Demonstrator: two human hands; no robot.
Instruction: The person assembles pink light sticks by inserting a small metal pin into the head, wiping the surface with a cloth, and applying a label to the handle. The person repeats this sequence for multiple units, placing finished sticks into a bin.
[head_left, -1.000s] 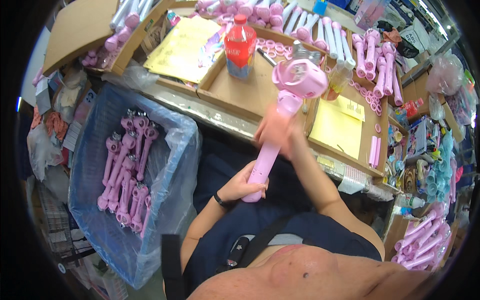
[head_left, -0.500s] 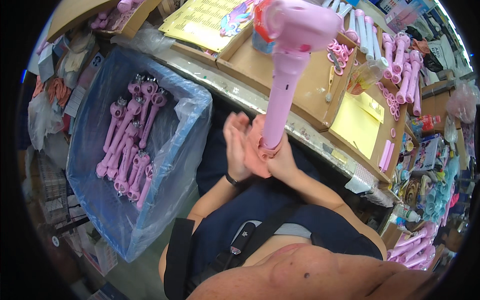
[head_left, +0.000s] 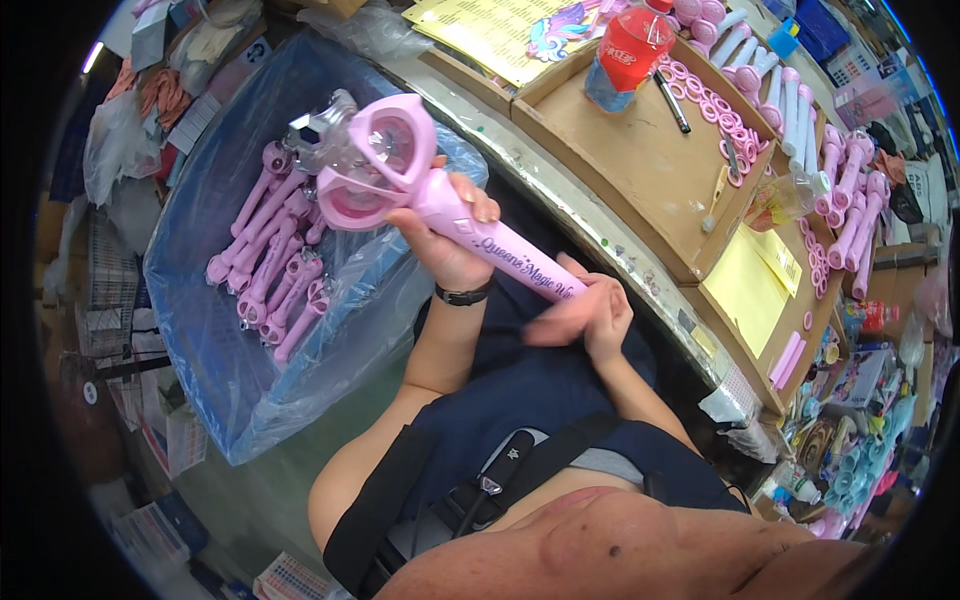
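A pink toy wand [head_left: 530, 265] with dark printing on its handle lies slantwise in front of me, its large head to the upper left. The head has open pink frames and a clear, silvery crown-like top. My left hand [head_left: 452, 258] is closed around the handle just below the head. At the lower end, my right hand [head_left: 608, 325] grips a salmon-coloured cloth [head_left: 562, 320], which is blurred and lies against the handle. Beyond the wand's head, several similar pink wands [head_left: 262, 270] lie in a blue bin [head_left: 215, 400] lined with clear plastic.
On the workbench to the right is a cardboard tray [head_left: 590, 150]. It holds a red-labelled bottle [head_left: 628, 60], a black marker [head_left: 673, 102] and pink rings [head_left: 715, 108]. Yellow sheets [head_left: 740, 285], a clear bottle [head_left: 785, 202] and pink wand parts [head_left: 855, 215] lie farther right.
The wand has swung from upright to slanting, its head now to the left. My left hand has moved from beside the cloth up to below the head. The view has shifted.
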